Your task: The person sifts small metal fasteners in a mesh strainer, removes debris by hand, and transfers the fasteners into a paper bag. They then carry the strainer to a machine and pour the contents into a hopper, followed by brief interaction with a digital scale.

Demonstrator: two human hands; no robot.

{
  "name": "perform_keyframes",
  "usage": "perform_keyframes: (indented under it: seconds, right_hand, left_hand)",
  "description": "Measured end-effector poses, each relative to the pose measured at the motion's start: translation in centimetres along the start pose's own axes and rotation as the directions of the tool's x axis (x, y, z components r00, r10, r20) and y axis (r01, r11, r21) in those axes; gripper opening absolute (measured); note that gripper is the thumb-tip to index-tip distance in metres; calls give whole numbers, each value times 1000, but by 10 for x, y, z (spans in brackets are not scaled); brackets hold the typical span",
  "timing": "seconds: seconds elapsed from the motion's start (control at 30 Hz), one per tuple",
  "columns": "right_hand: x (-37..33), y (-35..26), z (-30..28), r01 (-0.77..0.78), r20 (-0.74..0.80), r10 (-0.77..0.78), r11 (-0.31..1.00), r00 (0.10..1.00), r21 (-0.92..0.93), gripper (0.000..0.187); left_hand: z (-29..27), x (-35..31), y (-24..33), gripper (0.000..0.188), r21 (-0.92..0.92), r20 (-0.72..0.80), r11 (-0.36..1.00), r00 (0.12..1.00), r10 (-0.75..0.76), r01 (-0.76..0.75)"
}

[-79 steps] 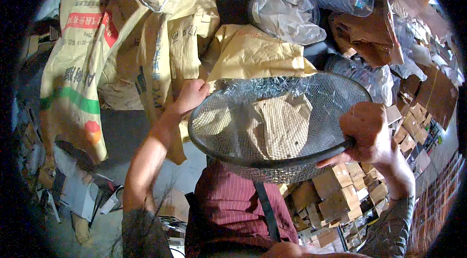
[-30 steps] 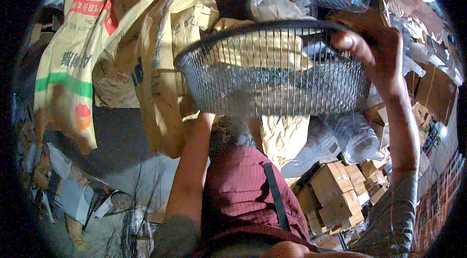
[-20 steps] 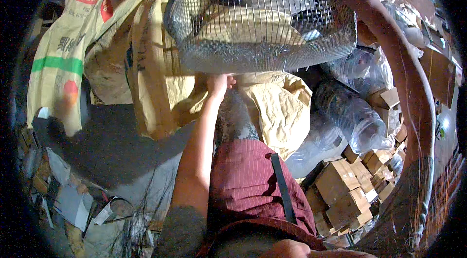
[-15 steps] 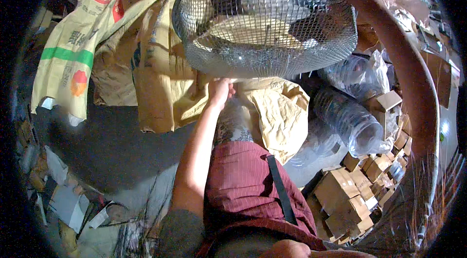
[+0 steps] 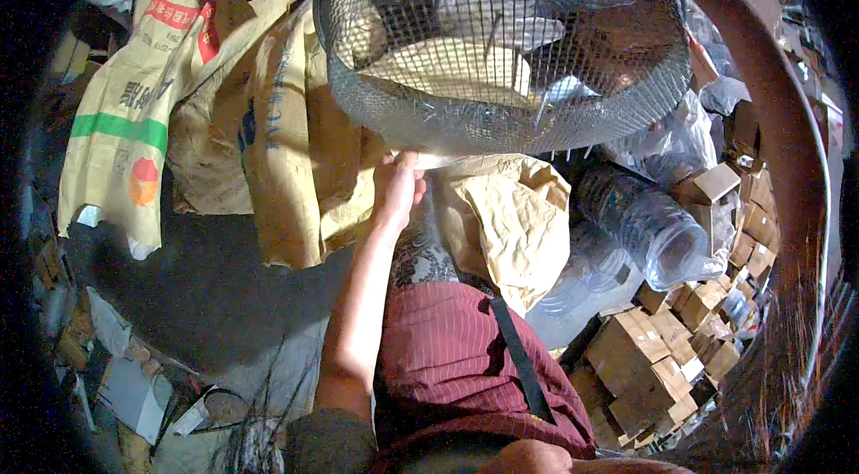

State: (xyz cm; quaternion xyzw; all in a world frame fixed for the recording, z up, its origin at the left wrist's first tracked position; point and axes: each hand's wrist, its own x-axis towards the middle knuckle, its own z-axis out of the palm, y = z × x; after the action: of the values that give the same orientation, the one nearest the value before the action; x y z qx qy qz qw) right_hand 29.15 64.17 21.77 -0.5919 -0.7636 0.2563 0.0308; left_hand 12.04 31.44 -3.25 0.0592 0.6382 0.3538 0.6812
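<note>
Closed around the rim of one tan sack (image 5: 523, 224), the left hand (image 5: 400, 192) sits just under one wire basket (image 5: 501, 107), while the right hand is past the picture's edge and I cannot tell its grip. Left to right, I count one sack with a green band (image 5: 116, 129), then the basket, tilted above the tan sack, thin shiny slivers (image 5: 541, 110) poking through its mesh, the tan sack's contents hidden from me. Farther right lie one big clear bottle (image 5: 640, 224) and cardboard boxes (image 5: 640, 362) too heaped to count.

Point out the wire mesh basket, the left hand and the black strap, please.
Wire mesh basket (image 5: 528, 122), head view: on its side wall.
Left hand (image 5: 399, 191), head view: on its middle.
Black strap (image 5: 521, 359), head view: on its middle.
</note>
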Motion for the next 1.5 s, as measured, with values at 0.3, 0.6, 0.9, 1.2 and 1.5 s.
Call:
perform_keyframes:
  seconds: [0.3,0.6,0.9,1.2,1.5]
  right_hand:
    - [6,6,14,-22,22,22,1000,1000,7,58]
    - [6,16,18,-70,90,73,997,993,-33,58]
    - [1,33,22,-134,92,139,989,986,-57,61]
    - [5,35,11,-139,98,140,990,985,-13,63]
    - [8,52,5,-151,93,150,988,984,8,66]
  left_hand:
    - [6,-4,5,28,31,-77,999,997,15,-13]
    - [-4,14,-3,27,104,-47,995,999,13,-8]
    - [25,-18,25,44,-2,47,996,994,95,-95]
    - [35,-29,46,29,71,-88,996,995,52,-46]
    - [13,-15,26,29,197,-79,980,997,6,10]
